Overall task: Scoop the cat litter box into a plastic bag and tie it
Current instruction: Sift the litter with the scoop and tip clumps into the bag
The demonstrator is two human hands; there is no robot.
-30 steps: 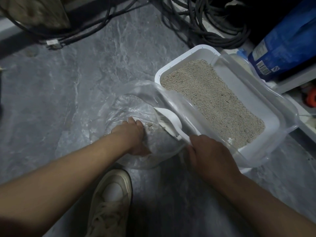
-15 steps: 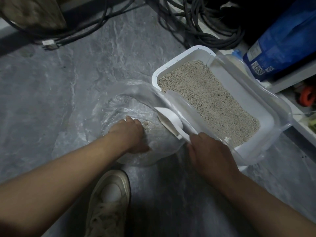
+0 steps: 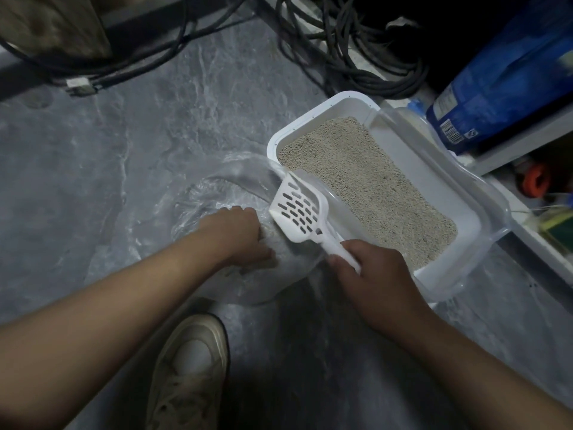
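A white litter box (image 3: 322, 104) with a clear plastic rim stands on the grey floor, filled with beige litter (image 3: 366, 184). Left of it lies a clear plastic bag (image 3: 217, 187), its mouth open, with a little litter inside. My left hand (image 3: 235, 234) grips the bag's near edge and holds it open. My right hand (image 3: 372, 274) holds the handle of a white slotted scoop (image 3: 297, 212). The scoop's blade is empty and turned face up, over the box's left edge beside the bag.
A coil of black cables (image 3: 350, 48) lies behind the box. A blue sack (image 3: 502, 85) stands on a low shelf at the right, with an orange object (image 3: 535, 181) below it. My shoe (image 3: 192, 367) is on the floor between my arms.
The scoop was tipped down into the bag; now it has lifted out and turned slotted face up, empty. My left hand keeps its hold on the bag.
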